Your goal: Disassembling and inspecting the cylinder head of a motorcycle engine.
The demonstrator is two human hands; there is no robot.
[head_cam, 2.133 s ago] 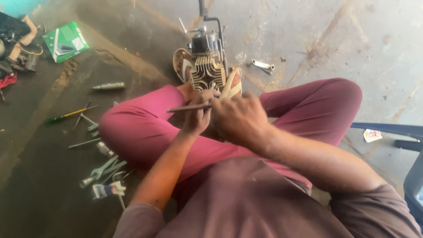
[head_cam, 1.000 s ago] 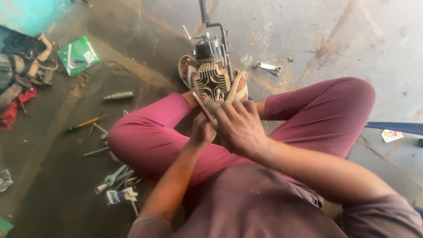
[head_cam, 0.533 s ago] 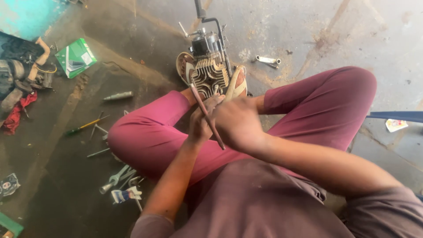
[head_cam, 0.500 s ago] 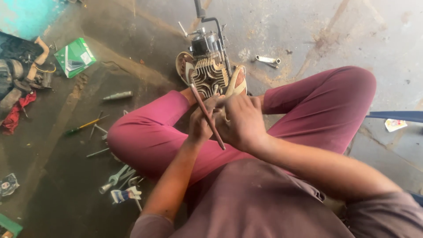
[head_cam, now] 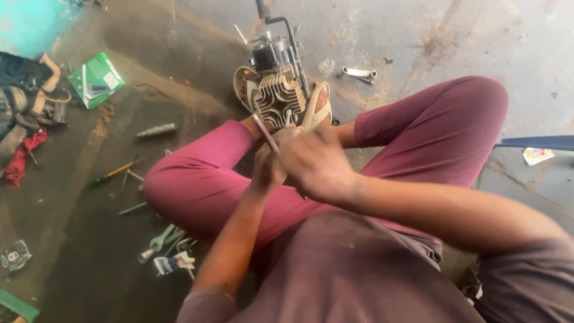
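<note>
Up in the far left corner lies a green carton (head_cam: pixel 95 79), flat and roughly square, tilted on the dark oily floor, with a white patch on its top face. Just left of it sits a heap of bags and rags (head_cam: pixel 27 113). Over on the right edge, under a blue bar (head_cam: pixel 535 142), a small white slip of paper or a label (head_cam: pixel 538 155) with red and yellow marks lies on the grey concrete; it is too small to tell which. Low left, a little dark packet (head_cam: pixel 15 256) lies alone, and a green box edge (head_cam: pixel 18 305) pokes into the bottom corner.
</note>
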